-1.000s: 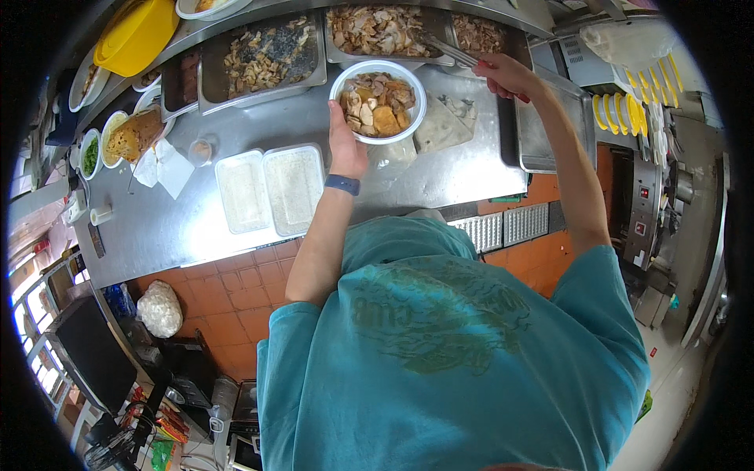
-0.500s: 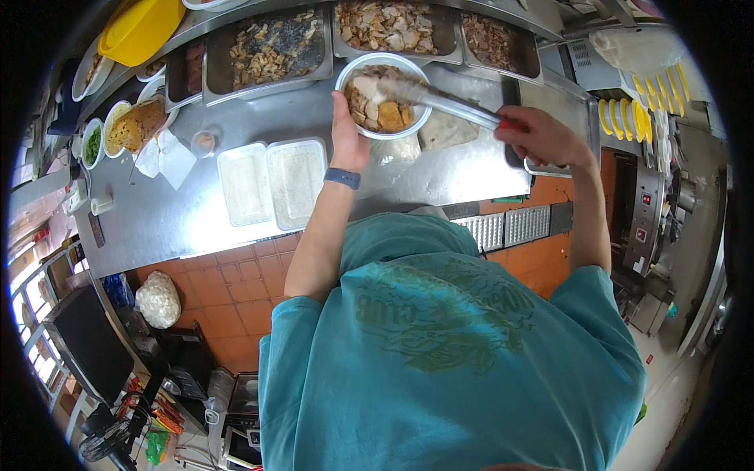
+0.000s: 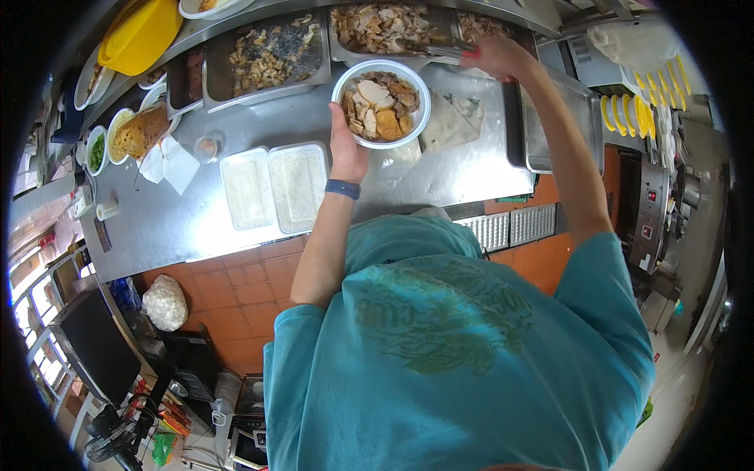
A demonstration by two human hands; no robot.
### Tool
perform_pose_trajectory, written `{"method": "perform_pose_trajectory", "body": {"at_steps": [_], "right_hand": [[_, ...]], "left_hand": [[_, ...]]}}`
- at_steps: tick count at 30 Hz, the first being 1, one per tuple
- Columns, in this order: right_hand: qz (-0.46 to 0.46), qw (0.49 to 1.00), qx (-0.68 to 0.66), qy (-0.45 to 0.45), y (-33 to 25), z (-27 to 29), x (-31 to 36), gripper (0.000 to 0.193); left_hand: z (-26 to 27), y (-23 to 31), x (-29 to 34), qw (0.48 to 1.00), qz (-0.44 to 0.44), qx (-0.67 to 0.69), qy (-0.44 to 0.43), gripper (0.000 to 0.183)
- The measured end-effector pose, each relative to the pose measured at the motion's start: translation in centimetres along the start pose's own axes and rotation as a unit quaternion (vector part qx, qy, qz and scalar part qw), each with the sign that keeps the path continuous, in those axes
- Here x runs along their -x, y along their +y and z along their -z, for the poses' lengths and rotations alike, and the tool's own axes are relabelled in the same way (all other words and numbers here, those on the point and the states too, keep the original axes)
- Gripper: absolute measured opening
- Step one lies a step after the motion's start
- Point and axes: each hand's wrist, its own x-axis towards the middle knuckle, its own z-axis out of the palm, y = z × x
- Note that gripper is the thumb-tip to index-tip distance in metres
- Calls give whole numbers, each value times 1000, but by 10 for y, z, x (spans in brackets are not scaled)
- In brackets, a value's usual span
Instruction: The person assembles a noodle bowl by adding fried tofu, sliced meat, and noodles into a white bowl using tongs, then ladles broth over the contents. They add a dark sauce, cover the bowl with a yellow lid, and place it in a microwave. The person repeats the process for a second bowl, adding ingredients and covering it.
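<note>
My left hand point(image 3: 348, 151) grips the left side of a round white bowl point(image 3: 426, 110), its thumb along the rim. Inside the bowl lie pale meat slices point(image 3: 374, 94), darker chopped pieces and golden-brown chunks. My right hand point(image 3: 503, 59) is closed around metal tongs point(image 3: 445, 52) with a red part near the grip. The tongs reach left over a steel pan of chopped meat point(image 3: 381, 27), just beyond the bowl. Their tips are among or just above the pieces; which, I cannot tell. Behind my right hand, a smaller pan of shredded dark meat point(image 3: 479, 26) is partly hidden.
Two white rectangular tubs point(image 3: 297, 188) stand on the steel counter point(image 3: 471, 173), left of my left forearm. A pan of pale pieces point(image 3: 271, 51) sits at the back left. Farther left are a yellow tub point(image 3: 141, 35) and chopped greens point(image 3: 95, 149). A steel tray point(image 3: 546, 133) lies under my right forearm.
My right hand has carried the tongs from the bowl, away and to the right, over the chopped-meat pan. More dark pieces now show in the bowl, which my left hand still holds.
</note>
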Motion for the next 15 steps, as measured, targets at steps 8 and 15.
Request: {"method": "perform_pose_trajectory", "body": {"at_steps": [8, 15], "right_hand": [[63, 989, -133, -34, 26, 15, -3, 31], [27, 962, -266, -53, 31, 28, 86, 36]], "left_hand": [[2, -1, -2, 1000, -4, 10, 0, 60], [4, -2, -10, 999, -4, 35, -3, 57]]}}
